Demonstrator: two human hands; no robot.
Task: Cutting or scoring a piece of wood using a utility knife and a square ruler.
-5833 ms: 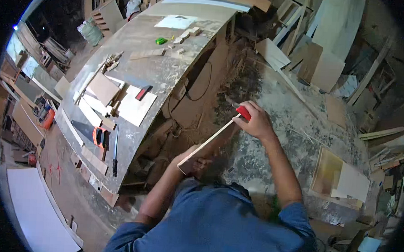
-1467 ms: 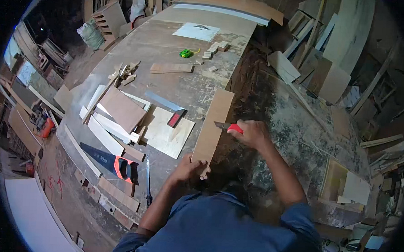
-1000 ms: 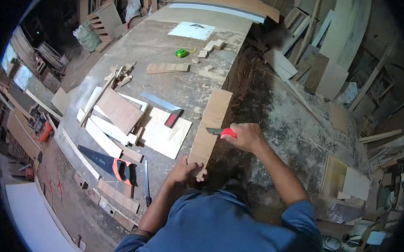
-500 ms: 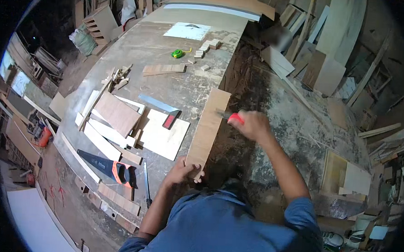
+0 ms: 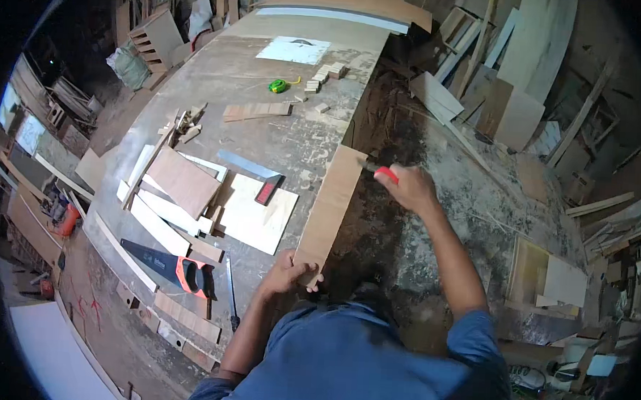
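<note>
A long narrow wooden board lies along the table's right edge, its near end toward my body. My left hand is closed around that near end, thumb on top and fingertips showing at the far side. My right hand grips a red-handled tool just right of the board's far end. The tool's short dark blade reaches the board's right edge near its far corner; its exact kind is too small to make out.
A handsaw, a try square, a thin plywood sheet and several offcuts cover the left of the table. Farther off are a green tape measure and small blocks. A dark gap runs beside the table.
My right hand has carried the red-handled tool slightly away and to the right, from over the board to its right edge near the far corner. My left hand keeps its grip.
</note>
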